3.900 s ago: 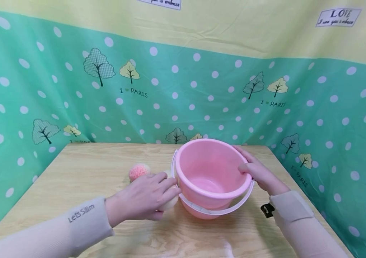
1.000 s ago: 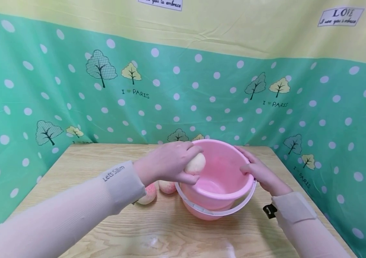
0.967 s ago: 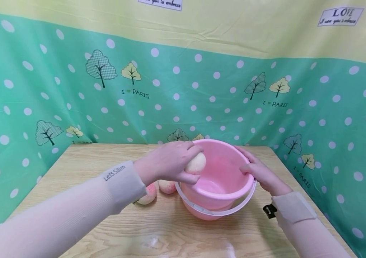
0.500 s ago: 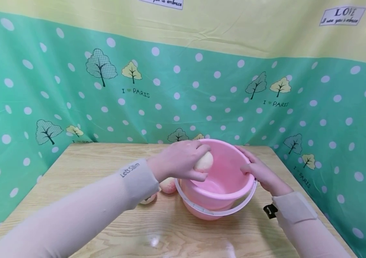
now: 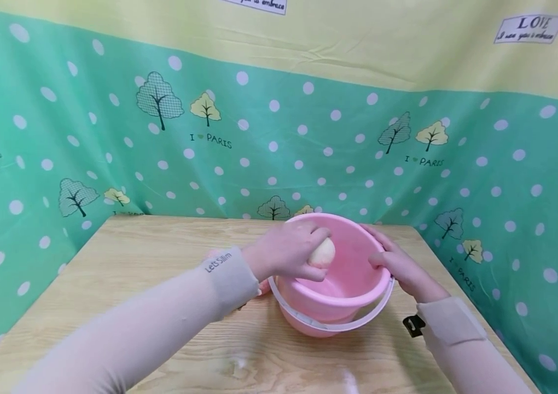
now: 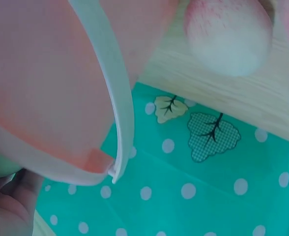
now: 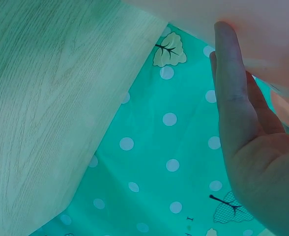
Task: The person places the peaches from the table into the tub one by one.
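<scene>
My left hand [image 5: 289,249] holds a pale peach [image 5: 323,253] with a pinkish underside, its fingers curled over the top. The hand reaches across the left rim of a pink bucket [image 5: 308,307], so the peach is inside the bucket's mouth. On the right side, my right hand [image 5: 401,267] grips the rim, thumb inside and fingers along the outer wall. The bucket leans toward me, its white handle [image 5: 372,314] hanging down in front. In the left wrist view, the left hand [image 6: 9,209] shows at the bucket's edge, with a white and pink peach [image 6: 228,39] beyond.
Other peaches lie on the wooden table [image 5: 141,273] left of the bucket; my left sleeve hides most of them, and one peach [image 5: 263,288] peeks out beside the bucket. A green dotted curtain [image 5: 298,126] surrounds the table's back and sides.
My left hand has lifted the peach from the table left of the bucket and carried it over the rim, moving further right inside. The right hand keeps its grip.
</scene>
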